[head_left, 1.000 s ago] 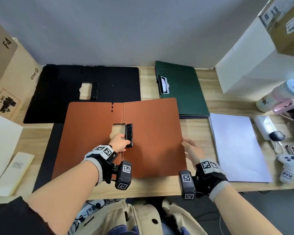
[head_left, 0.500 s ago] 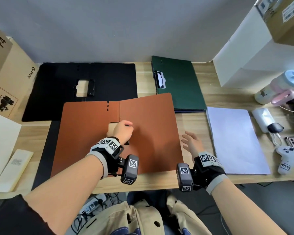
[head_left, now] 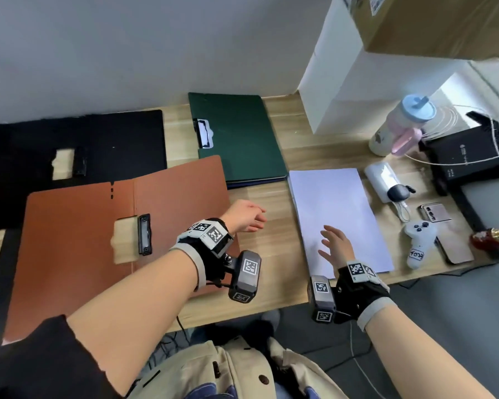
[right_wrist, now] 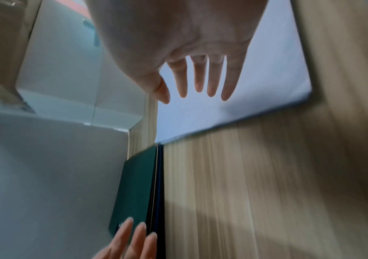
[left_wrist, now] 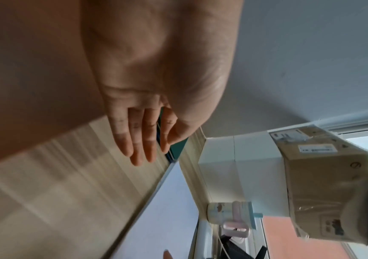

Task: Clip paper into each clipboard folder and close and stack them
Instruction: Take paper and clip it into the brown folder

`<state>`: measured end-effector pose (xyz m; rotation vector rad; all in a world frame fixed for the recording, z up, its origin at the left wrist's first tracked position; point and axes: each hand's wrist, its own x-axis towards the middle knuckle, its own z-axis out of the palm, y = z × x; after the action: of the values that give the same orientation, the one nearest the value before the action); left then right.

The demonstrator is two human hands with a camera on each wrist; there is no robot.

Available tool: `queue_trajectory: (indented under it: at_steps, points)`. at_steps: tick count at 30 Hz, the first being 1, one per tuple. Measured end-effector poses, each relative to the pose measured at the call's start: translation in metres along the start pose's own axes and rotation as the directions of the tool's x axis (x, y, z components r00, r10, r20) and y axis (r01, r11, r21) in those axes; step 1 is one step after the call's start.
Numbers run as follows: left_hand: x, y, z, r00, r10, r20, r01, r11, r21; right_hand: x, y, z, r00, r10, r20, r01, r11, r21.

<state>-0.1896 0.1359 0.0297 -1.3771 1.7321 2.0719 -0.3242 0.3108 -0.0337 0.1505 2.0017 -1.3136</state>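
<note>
- A brown clipboard folder point(head_left: 121, 240) was laid open and flat on the wooden tabletop point(head_left: 271, 197), its black clip point(head_left: 144, 234) seen beside the cut-out near the spine, with no paper under it.
- A black folder point(head_left: 69, 156) was spread open behind the brown one, partly overlapped by it.
- A green folder point(head_left: 239, 136) was seen closed at the back of the tabletop, stacked on a darker one whose edge showed beneath it.
- A stack of white paper point(head_left: 337, 208) was placed to the right of the brown folder, just beside the green folder's near corner.
- The left hand point(head_left: 245, 216) was held over bare tabletop between the brown folder and the paper, fingers straight and together, nothing gripped.
- The right hand point(head_left: 333, 244) was spread wide over the near part of the paper, fingers apart; whether the sheet was touched could not be told.
</note>
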Motion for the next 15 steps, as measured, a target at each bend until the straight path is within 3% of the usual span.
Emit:
queue_trajectory:
  at_steps: [5, 9, 15]
  points:
    - [0.013, 0.002, 0.054, 0.994, -0.106, 0.034, 0.106, 0.994, -0.015, 0.034, -0.002, -0.054, 0.996, -0.031, -0.088, 0.014, 0.982, -0.188]
    - [0.024, 0.001, 0.082, 0.983, -0.179, 0.039, 0.181, 0.981, -0.067, 0.057, -0.006, -0.081, 0.987, -0.039, -0.155, 0.007, 0.979, -0.201]
    - [0.044, -0.004, 0.110, 0.970, -0.235, -0.058, 0.217, 0.952, -0.217, 0.086, -0.012, -0.105, 0.985, -0.046, -0.167, -0.024, 0.919, -0.394]
